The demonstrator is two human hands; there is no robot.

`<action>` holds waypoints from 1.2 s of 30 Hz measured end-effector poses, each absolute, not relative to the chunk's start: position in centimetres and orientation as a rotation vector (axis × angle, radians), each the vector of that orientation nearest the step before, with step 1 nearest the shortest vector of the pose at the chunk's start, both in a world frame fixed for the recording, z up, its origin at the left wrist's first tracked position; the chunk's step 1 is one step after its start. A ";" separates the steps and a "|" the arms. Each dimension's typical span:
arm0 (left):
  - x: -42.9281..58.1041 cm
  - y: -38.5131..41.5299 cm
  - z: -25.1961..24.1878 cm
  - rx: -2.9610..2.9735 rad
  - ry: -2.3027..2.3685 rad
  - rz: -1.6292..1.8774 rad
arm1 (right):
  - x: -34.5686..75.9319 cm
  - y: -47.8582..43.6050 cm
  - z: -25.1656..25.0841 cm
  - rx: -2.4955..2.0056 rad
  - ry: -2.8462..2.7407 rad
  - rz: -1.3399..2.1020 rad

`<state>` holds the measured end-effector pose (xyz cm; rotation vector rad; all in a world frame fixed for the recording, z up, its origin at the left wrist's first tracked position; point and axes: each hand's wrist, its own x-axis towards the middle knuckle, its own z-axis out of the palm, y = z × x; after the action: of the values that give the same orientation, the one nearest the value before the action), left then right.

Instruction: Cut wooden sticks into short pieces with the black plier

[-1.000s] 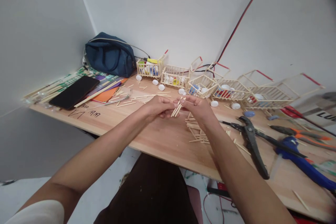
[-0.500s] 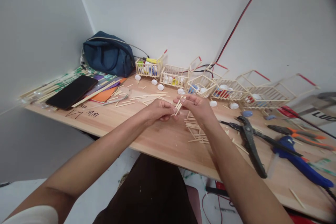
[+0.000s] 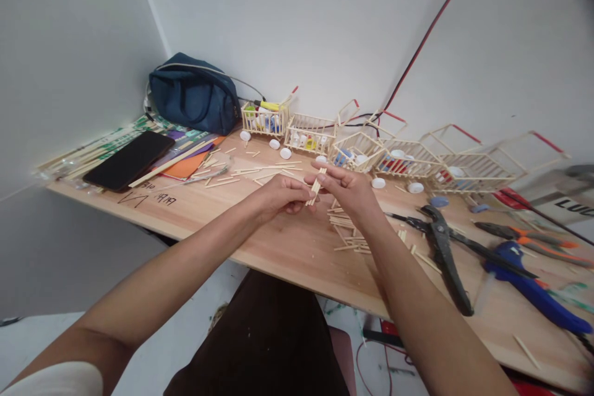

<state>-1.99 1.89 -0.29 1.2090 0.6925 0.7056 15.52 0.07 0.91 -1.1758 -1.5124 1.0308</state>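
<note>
A small bundle of short wooden sticks (image 3: 315,188) is pinched between my two hands above the middle of the table. My left hand (image 3: 285,195) grips its lower end, fingers curled. My right hand (image 3: 346,189) has its thumb and fingers closed on the upper part. Beneath my right wrist lies a pile of cut sticks (image 3: 341,221), partly hidden by the forearm. More loose sticks (image 3: 260,172) are scattered on the wood beyond my left hand.
Several miniature stick shopping carts (image 3: 310,134) line the wall. At left are a blue bag (image 3: 195,96), a phone (image 3: 130,161) and coloured paper (image 3: 183,165). At right lie black-handled cutters (image 3: 445,253), orange-handled pliers (image 3: 529,235) and a blue glue gun (image 3: 533,291). The table's front edge (image 3: 278,276) faces me.
The sticks between my hands have drawn together into a neater, more parallel bundle. Both hands stay in nearly the same place, and the view has shifted slightly.
</note>
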 end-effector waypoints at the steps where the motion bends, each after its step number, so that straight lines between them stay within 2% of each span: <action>1: -2.0 1.9 -0.3 1.212 0.690 0.707 | 15.6 0.1 0.9 -1.182 -1.526 1.023; 13: -1.9 1.7 -0.1 1.281 0.778 0.712 | 15.6 -0.1 0.9 -1.245 -1.596 0.945; 23: -1.8 1.6 -0.2 1.438 0.788 0.750 | 16.1 0.0 1.1 -1.014 -1.213 1.537; 29: -2.0 1.4 -0.1 1.477 0.770 0.740 | 16.8 0.1 0.7 -0.965 -1.231 1.626; 36: -2.0 1.5 -0.2 1.450 0.771 0.722 | 16.7 0.2 0.6 -1.018 -1.251 1.541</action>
<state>-2.00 1.54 -0.22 1.4505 0.7709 0.7221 16.71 0.19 0.56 -1.0177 -1.2513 1.5411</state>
